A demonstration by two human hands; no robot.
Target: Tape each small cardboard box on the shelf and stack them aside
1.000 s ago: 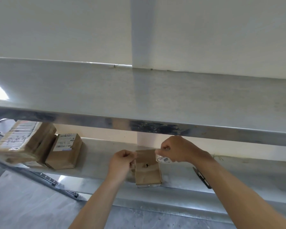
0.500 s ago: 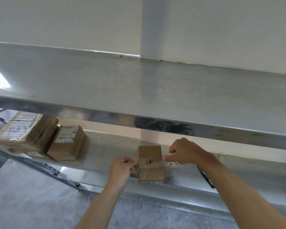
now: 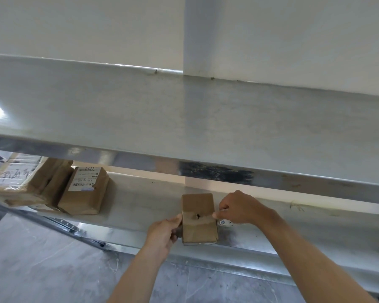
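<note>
A small brown cardboard box (image 3: 198,228) lies on the lower metal shelf (image 3: 140,206), a strip of clear tape across its middle. My left hand (image 3: 162,231) grips the box's left side. My right hand (image 3: 239,207) sits at the box's right edge, its fingers curled and pinching the tape there. A roll of tape (image 3: 225,223) with a white core shows just under my right hand; most of it is hidden.
Taped parcels are piled at the shelf's left end: a labelled one (image 3: 84,191) and a larger stack (image 3: 20,178) beside it. The upper metal shelf (image 3: 184,119) overhangs the work spot. A grey tiled floor (image 3: 42,270) lies below.
My right hand carried the tape roll from over the box to its right side, drawing tape across the top. My left hand slid down the box's left side. The view shifted slightly.
</note>
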